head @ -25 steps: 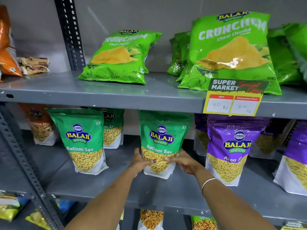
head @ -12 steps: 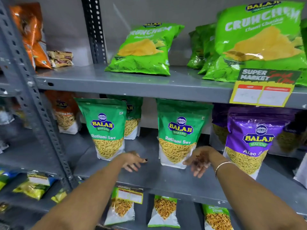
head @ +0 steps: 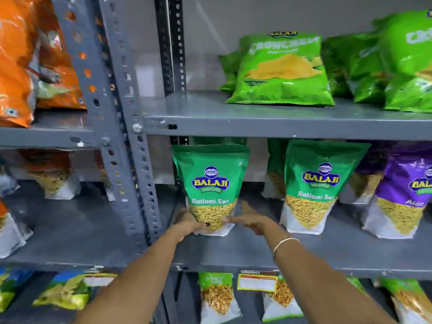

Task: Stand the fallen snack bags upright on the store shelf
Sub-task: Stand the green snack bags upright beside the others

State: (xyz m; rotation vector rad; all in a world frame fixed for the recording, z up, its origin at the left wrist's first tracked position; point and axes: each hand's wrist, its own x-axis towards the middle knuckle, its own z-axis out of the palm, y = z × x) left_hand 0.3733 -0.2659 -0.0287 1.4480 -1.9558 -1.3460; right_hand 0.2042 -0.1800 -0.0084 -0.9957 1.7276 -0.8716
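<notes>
A green Ratlami Sev bag (head: pixel 211 183) stands upright at the left end of the middle grey shelf (head: pixel 257 251). My left hand (head: pixel 190 224) grips its lower left corner, thumb across the front. My right hand (head: pixel 251 220) presses its lower right edge, fingers pointing left. A second green Ratlami Sev bag (head: pixel 320 185) stands upright to the right, and a purple Aloo Sev bag (head: pixel 406 197) stands beyond it. On the shelf above, a green Crunchem chips bag (head: pixel 282 71) leans back.
A grey perforated upright post (head: pixel 131 146) divides the shelving just left of my hands. Orange bags (head: pixel 25 61) fill the upper left bay. More green chips bags (head: pixel 383 64) crowd the upper right. Smaller snack bags (head: pixel 217 295) and a price tag (head: pixel 257 281) sit on the shelf below.
My hands let go of the middle green bag, moved left, and now hold the leftmost green bag at its base. The view has swung left.
</notes>
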